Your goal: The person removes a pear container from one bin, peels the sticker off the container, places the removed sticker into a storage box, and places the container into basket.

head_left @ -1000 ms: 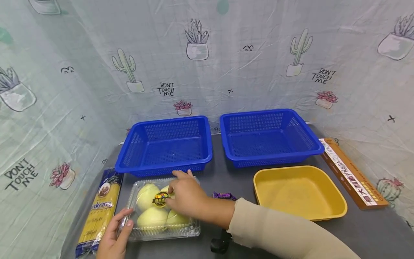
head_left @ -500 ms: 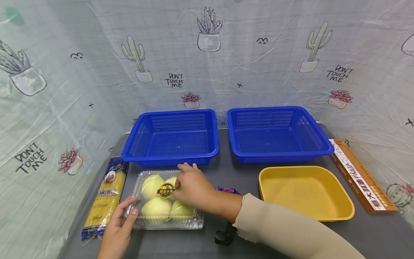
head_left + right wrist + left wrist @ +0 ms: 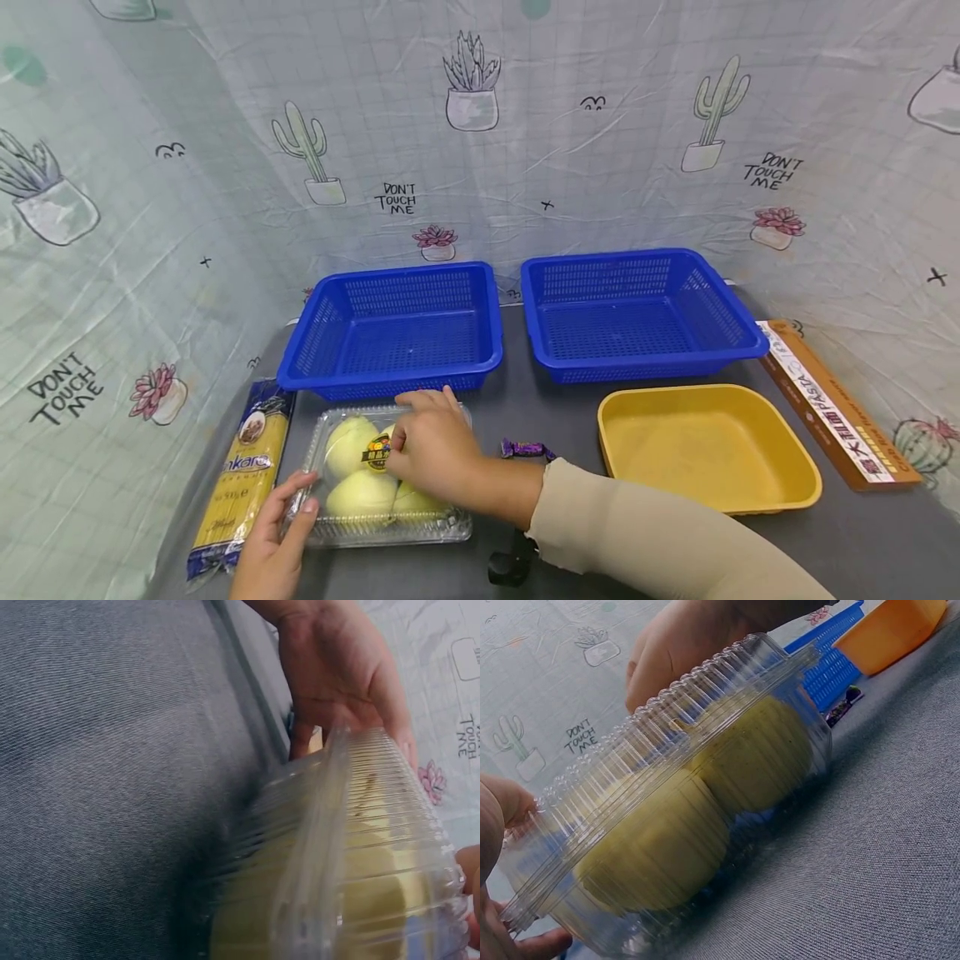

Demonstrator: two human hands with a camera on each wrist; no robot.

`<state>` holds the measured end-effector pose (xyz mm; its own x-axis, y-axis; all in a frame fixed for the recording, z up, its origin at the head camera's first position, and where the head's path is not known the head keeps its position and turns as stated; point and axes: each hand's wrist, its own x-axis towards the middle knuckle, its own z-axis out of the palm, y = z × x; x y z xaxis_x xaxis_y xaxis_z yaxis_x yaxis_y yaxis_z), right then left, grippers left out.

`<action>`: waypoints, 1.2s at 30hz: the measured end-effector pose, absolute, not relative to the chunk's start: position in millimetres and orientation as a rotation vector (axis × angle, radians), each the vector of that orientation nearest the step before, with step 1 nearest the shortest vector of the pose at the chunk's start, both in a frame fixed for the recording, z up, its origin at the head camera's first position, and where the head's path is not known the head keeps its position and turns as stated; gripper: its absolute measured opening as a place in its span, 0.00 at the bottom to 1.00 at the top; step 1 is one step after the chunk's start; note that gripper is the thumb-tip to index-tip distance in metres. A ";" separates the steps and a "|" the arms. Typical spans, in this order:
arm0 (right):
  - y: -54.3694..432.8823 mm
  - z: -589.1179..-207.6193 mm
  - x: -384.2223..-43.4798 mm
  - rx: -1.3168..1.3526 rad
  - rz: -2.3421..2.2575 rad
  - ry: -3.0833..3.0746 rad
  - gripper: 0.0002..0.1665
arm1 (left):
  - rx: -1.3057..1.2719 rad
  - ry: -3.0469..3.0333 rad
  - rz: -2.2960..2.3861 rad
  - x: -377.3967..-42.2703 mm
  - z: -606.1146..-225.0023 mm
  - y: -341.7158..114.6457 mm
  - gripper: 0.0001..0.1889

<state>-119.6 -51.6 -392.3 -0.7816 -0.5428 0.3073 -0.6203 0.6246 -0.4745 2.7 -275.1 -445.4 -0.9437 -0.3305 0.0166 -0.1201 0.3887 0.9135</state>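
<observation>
A clear plastic clamshell box (image 3: 330,533) with several round, pale yellow-green fruits (image 3: 363,493) inside stands at the front left of the grey table. On its lid is a black, colourful round label (image 3: 377,452). My left hand (image 3: 273,542) grips the box's left end, thumb on the near side, as the right wrist view also shows. Over the lid, my right hand (image 3: 435,442) has its fingers bent, with thumb and forefinger at the label's right edge. Whether they pinch the label is hidden. In the left wrist view the lid looks closed over the fruits (image 3: 660,840).
Two blue baskets (image 3: 390,392) (image 3: 645,367) stand at the back. A yellow tray (image 3: 705,504) is at the right. Spaghetti in a yellow-blue pack (image 3: 243,483) lies left of the box, a brown pasta box (image 3: 840,408) far right. A purple-wrapped candy (image 3: 525,450) lies mid-table.
The head view has shifted slightly. Both hands stay on the box and label, with the right hand's fingers moving only a little. The box and other things have not visibly moved.
</observation>
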 end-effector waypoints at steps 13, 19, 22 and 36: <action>-54.7 -396.6 -115.7 1.323 0.641 -2.524 0.09 | 0.466 -2.418 -1.570 3.4 -452.7 -271.5 0.22; -52.0 -395.8 -119.2 1.500 0.778 -2.396 0.06 | 0.433 -2.412 -1.550 1.1 -453.7 -270.4 0.22; -48.0 -390.9 -119.1 1.577 1.032 -2.327 0.06 | 0.428 -2.427 -1.543 -0.4 -453.2 -270.7 0.22; -8.3 -371.4 -112.3 1.287 2.134 -2.356 0.04 | 0.390 -2.331 -1.499 -1.6 -457.4 -266.2 0.18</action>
<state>-112.3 -8.3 -371.4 -0.6832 -0.6814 0.2627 -0.3286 -0.0344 -0.9438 -1.6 -266.2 -457.4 -0.9039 -0.4059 0.1351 -0.0454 0.4050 0.9132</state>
